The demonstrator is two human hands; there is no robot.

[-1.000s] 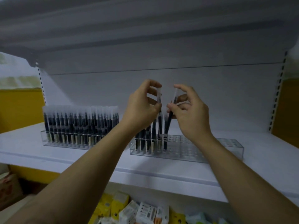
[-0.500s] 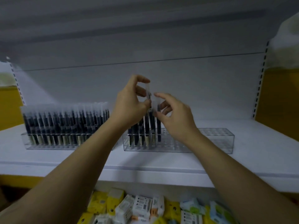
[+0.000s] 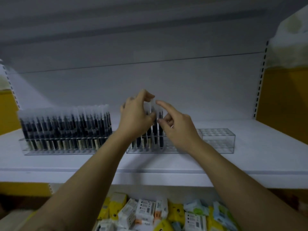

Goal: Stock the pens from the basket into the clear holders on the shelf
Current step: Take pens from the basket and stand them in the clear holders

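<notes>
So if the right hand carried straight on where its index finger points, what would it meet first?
Probably the frosted cap of the pen that the left hand pinches, just up-left of the right hand and its index fingertip. Depth is unclear, so it might pass in front.

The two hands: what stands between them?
Dark pens, upright in the clear holder, stand between the left hand and right hand, in the head view.

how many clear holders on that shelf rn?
2. Left holder on the shelf, full of pens. Right holder beside it, partly behind the left hand and right hand, pens only at its left end. None looks hidden.
</notes>
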